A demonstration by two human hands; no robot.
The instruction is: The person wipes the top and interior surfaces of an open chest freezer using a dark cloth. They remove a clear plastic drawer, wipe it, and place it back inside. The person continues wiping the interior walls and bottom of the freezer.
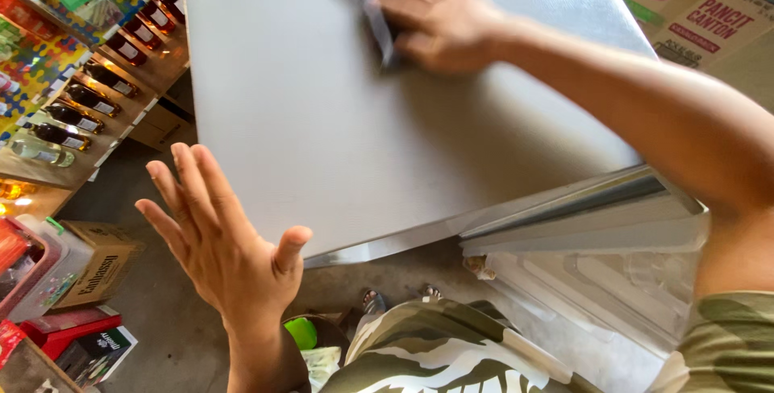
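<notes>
The right hand [439, 18] lies on the far part of a flat grey lid [322, 111], the top of a big chest-like appliance, and its grip is closed on a dark cloth [375, 14] pressed against the surface. The cloth sticks out to the left of the fingers and looks blurred, as does the hand itself. The right forearm runs down from the hand to the right edge of the view, crossing the lid's near right corner.

The left hand [222, 236] is held up at the near left edge of the lid, palm out, fingers spread and straight, its grip open and holding nothing. Whether its fingertips touch the lid's edge I cannot tell; they are at least just beside it.

To the right of the lid's front edge a second, lighter panel [580, 224] with a metal rim sits lower, and below it a pale frosted surface shows.

On the left a wooden shelf [153, 74] carries a row of dark bottles [85, 103] with pale labels, with coloured packets further back. On the floor [161, 296] below the left hand sit a cardboard box [101, 264], a clear plastic tub with a green clip [40, 268], and red and dark cartons [76, 341]. At the bottom is the person's camouflage shirt [427, 353], with a bright green object [300, 332] just beside it. Flattened cardboard [693, 14] lies at the top right
</notes>
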